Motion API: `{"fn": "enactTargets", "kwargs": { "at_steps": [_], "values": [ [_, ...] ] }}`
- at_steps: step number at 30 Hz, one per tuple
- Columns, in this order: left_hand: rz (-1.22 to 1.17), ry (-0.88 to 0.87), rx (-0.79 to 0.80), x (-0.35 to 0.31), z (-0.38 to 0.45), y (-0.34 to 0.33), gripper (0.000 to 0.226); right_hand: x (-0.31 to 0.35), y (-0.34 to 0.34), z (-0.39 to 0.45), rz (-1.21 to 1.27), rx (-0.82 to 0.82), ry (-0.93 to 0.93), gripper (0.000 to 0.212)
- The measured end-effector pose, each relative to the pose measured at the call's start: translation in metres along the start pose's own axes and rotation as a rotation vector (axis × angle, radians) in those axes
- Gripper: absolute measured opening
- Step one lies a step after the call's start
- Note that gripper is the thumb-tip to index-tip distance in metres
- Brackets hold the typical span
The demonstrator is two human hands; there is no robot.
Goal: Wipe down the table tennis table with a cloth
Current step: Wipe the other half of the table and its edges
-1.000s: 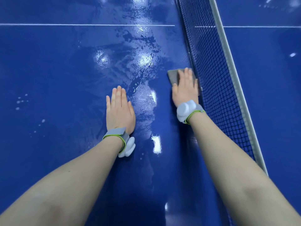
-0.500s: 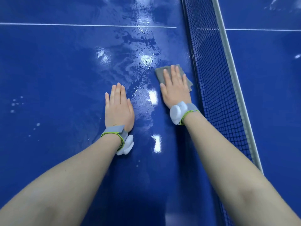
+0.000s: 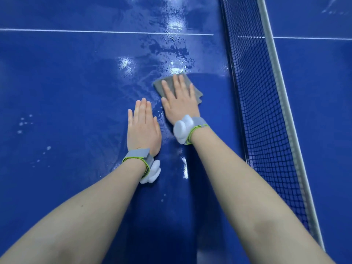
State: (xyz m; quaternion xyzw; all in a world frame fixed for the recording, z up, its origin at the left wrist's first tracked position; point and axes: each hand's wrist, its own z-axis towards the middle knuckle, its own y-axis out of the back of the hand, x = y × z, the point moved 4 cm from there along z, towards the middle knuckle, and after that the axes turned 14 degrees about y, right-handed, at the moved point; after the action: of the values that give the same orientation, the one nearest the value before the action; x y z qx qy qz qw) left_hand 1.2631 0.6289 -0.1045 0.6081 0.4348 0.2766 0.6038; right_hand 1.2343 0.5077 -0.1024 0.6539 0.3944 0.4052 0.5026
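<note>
Mid-wipe: right hand (image 3: 180, 100), fingers flat, presses grey cloth (image 3: 197, 93) on wet blue bench (image 3: 66, 82) beside net (image 3: 257, 92). Left hand (image 3: 142, 128) braces flat, holding nothing. Next: likely sweep toward dry, spotted area.

The right hand (image 3: 180, 101) presses flat on a grey cloth (image 3: 162, 85) left of the net (image 3: 255, 96). The left hand (image 3: 142, 128) lies flat on the wet blue table (image 3: 66, 82).
</note>
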Motion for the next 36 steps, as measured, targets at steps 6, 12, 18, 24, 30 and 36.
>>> {"fn": "enactTargets", "kwargs": {
  "at_steps": [6, 12, 18, 24, 30, 36],
  "values": [
    [-0.114, -0.026, -0.032, 0.002, 0.0, 0.001, 0.047, -0.028, -0.001, -0.018, 0.015, -0.03, -0.07, 0.051],
    [-0.235, -0.092, -0.018, 0.013, -0.012, 0.006, 0.043, -0.031, -0.003, -0.045, 0.037, -0.027, -0.238, 0.052],
    [-0.177, -0.137, 0.036, 0.031, -0.04, 0.005, 0.057, 0.055, -0.013, -0.053, 0.049, 0.038, 0.024, 0.051],
    [-0.209, -0.106, 0.047, 0.068, -0.076, 0.004, 0.051, 0.012, -0.013, -0.078, 0.053, 0.001, -0.111, 0.05],
    [-0.192, -0.1, 0.047, 0.09, -0.097, 0.007, 0.052, 0.029, -0.017, -0.096, 0.065, 0.023, -0.214, 0.051],
    [-0.176, -0.128, 0.054, 0.095, -0.104, 0.008, 0.052, 0.096, -0.027, -0.11, 0.05, 0.033, -0.055, 0.052]
  ]
}}
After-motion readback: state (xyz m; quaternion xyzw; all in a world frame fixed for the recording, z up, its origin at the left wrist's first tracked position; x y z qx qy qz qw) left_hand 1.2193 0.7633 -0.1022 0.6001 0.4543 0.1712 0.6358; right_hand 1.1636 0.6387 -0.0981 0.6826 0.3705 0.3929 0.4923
